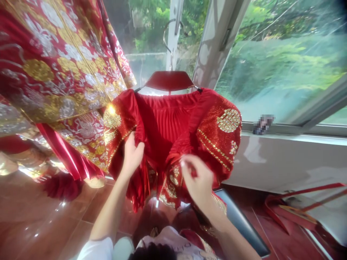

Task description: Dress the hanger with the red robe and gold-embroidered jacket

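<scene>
Red gold-embroidered blouse (pixel 169 119), on a hanger (pixel 170 80): your left hand (pixel 133 150) grips one front edge, your right hand (pixel 199 177) seemingly pinches the other; hard tugging could unseat it.

head-worn camera | looking forward and down | near the red garment (pixel 169 113)

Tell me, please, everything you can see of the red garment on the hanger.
The red garment has a soft-looking pleated middle and puffed, glittery sleeves with gold patterns and trim. It hangs from a hanger before the window, its front seemingly open. The left hand grips one edge; the right hand is at the other, its hold unclear.
</scene>
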